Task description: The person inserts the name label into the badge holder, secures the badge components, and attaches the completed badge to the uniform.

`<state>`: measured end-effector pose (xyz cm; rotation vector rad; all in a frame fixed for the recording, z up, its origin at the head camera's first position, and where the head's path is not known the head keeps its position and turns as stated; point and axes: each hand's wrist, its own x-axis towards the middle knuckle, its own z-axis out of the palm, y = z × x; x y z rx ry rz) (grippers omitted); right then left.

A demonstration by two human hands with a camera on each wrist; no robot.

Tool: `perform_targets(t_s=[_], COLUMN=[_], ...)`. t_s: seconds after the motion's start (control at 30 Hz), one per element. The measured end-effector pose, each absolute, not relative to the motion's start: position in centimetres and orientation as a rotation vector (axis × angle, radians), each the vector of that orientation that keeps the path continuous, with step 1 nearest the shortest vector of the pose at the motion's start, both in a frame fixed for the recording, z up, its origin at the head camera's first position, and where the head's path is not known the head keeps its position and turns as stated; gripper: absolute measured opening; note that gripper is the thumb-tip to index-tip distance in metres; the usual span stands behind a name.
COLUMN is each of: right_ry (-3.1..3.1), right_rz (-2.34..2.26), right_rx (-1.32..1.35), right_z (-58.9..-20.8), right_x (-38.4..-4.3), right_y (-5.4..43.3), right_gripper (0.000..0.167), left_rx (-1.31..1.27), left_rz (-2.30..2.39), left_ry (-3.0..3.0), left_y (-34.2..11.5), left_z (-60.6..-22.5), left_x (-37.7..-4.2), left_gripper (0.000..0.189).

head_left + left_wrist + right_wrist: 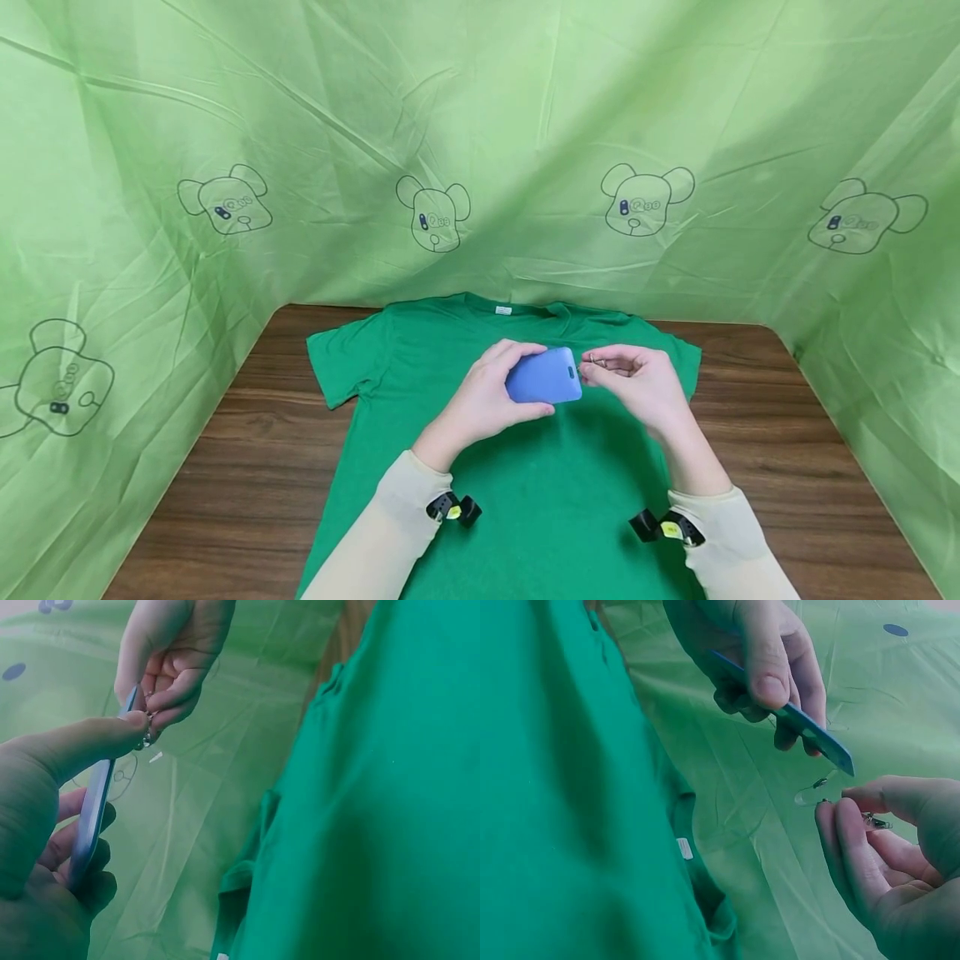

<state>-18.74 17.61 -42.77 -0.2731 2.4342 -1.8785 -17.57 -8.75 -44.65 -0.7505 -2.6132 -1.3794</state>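
Note:
My left hand [483, 392] holds a blue badge holder [543, 375] by its edges, between the thumb and fingers. It has rounded corners and a small slot near its right end. Close to that end, my right hand [637, 383] pinches a badge clip with a clear strap [804, 798]. In the right wrist view the metal clip [877, 823] shows among the right fingers, and the strap curves up toward the slotted end. Whether the strap passes through the slot cannot be made out. Both hands are above a green T-shirt [555, 508] laid flat.
The shirt lies on a brown wood-grain table [262, 467], its collar toward the back. Light green fabric [510, 108] with printed bear heads hangs behind and at both sides. A white label [503, 310] shows inside the collar.

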Motion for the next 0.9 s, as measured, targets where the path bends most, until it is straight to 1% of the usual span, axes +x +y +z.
perform_targets(t_s=[0.23,0.9], right_ry=[2.415,2.187], right_rz=[-1.876,-1.993], right_rx=[-0.278,-0.317], right_z=[-42.55,-42.74], right_x=[-18.45,-18.82], right_y=[17.44,17.32], right_gripper=[0.032,0.036], left_rx=[-0.780,-0.742], left_rz=[-1.364,-1.356], left_ry=[-2.619,-2.651], left_y=[-8.67,-8.80], left_z=[-44.73,-44.74], left_x=[-17.60,-17.64], left_gripper=[0.078,0.078])
